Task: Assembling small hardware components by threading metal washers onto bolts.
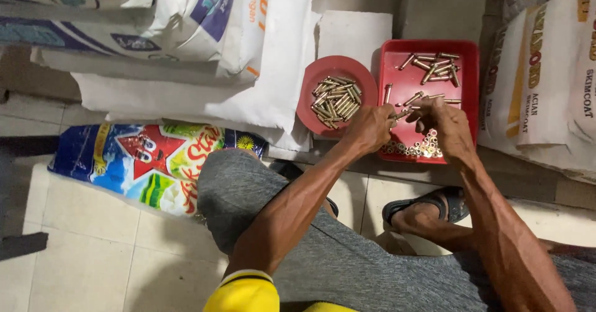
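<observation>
My left hand (371, 127) and my right hand (442, 123) meet over the near edge of a red square tray (467, 82). Both pinch a small brass bolt (402, 113) between their fingertips. Loose brass bolts (434, 65) lie at the tray's far side, and a heap of small nuts or washers (422, 147) sits at its near edge. To the left stands a round red lid (307, 98) filled with several finished brass bolts (336, 100).
White printed sacks are stacked at the back left (186, 20) and at the right (546, 82). A colourful plastic bag (149, 163) lies on the tiled floor (93, 256). My grey-clad knee (242, 188) and sandalled foot (428, 209) are below the tray.
</observation>
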